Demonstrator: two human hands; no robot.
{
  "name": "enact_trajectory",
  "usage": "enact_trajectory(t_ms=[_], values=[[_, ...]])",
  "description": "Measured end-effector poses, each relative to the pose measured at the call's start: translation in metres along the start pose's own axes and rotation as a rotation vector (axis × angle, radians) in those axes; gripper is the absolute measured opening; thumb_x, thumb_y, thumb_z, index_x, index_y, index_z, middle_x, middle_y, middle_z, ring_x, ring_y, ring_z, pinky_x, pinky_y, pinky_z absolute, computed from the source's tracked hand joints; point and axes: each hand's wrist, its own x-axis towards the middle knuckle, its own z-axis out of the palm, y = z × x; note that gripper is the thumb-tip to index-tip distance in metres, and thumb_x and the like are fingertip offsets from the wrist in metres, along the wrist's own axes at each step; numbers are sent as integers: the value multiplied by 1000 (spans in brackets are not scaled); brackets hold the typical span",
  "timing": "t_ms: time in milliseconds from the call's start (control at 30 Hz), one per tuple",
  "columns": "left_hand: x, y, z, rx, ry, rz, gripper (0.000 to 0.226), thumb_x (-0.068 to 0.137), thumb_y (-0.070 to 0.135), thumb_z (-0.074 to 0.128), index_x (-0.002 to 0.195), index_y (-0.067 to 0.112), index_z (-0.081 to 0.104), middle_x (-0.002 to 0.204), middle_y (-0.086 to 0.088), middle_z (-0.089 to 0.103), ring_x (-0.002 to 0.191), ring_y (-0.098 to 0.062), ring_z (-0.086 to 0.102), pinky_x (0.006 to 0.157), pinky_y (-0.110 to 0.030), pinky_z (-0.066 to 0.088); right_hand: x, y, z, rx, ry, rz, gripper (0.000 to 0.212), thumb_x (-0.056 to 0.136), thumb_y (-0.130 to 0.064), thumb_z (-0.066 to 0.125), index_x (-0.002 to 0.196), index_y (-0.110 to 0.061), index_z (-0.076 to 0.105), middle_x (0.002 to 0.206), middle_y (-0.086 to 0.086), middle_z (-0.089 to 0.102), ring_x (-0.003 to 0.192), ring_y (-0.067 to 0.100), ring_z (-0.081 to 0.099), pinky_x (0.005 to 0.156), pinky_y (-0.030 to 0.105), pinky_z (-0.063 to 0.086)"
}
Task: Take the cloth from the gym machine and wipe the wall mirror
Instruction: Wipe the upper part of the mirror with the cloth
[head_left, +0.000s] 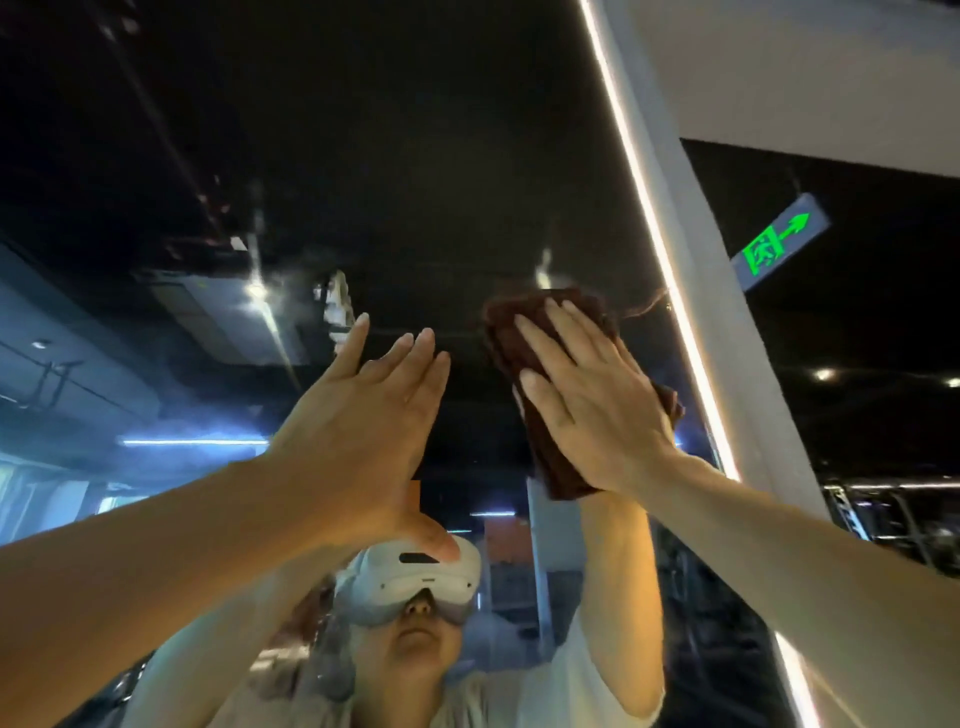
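Head view: right hand (597, 410) presses cloth (509, 343) beside mirror (415, 156) edge.

Two bare forearms, no sleeves, watches or rings below the elbow. Left hand (363, 415) and right hand (597, 410) ungloved, nails short and unpainted. In the reflection beneath the grip: short pale sleeve (608, 691) of a light T-shirt, white headset (415, 582) with a dark front slot.
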Motion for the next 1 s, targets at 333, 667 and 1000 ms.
enact_trajectory(t_ms=[333,667,1000], values=[[-2,1,0,-20,42,24,149,54,101,33,146,4,-32,160,-16,-28,152,-28,-16,115,-50,-26,59,-68,1,54,53,125,54,108,-41,25,160,-25,22,168,8,15,155,25,9,126,43,4],[-5,3,2,-85,64,7,147,40,102,18,136,7,-39,155,-14,-36,150,-28,-22,113,-48,-25,38,64,-16,-130,87,289,63,101,-41,18,150,-8,40,155,19,40,148,35,29,123,53,19],[-33,43,14,-149,306,157,122,55,80,59,142,-5,44,153,-25,38,143,-39,33,118,-55,24,-157,-1,2,-42,3,203,59,110,-39,13,151,-6,39,160,17,33,149,36,29,124,48,18]])
